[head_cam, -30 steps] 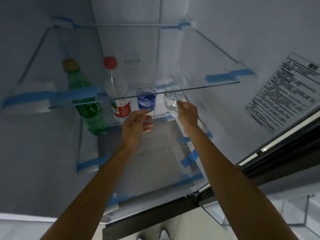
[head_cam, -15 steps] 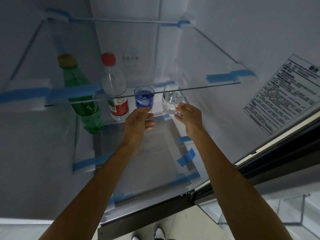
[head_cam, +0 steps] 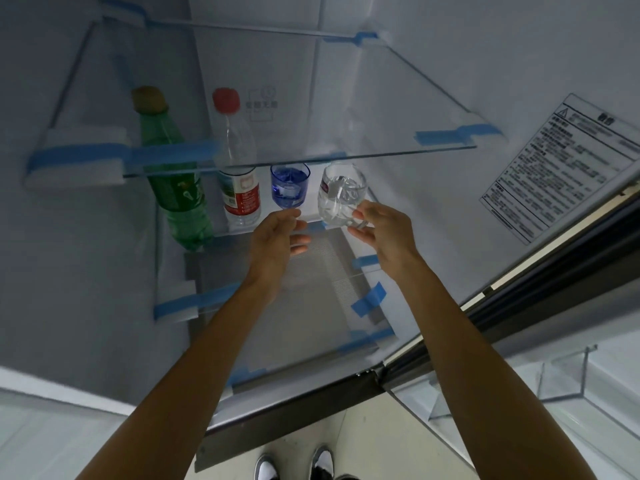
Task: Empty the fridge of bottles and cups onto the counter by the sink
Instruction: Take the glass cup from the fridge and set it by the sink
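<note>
Overhead, glass shelf (head_cam: pixel 381 98) above clear cup (head_cam: pixel 341 194).

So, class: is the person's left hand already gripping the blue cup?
No. The left hand is open just below the blue cup, fingers not closed around it; only the right hand holds a clear cup.

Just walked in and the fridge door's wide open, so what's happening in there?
A person is clearing drinks out of the fridge. The right hand grips a clear glass cup, tilted and apparently lifted off the lower shelf. The left hand reaches for the blue cup, fingertips at its base, with no grip closed on it yet. A green bottle and a clear bottle with a red cap stand upright further left on the same shelf.
</note>
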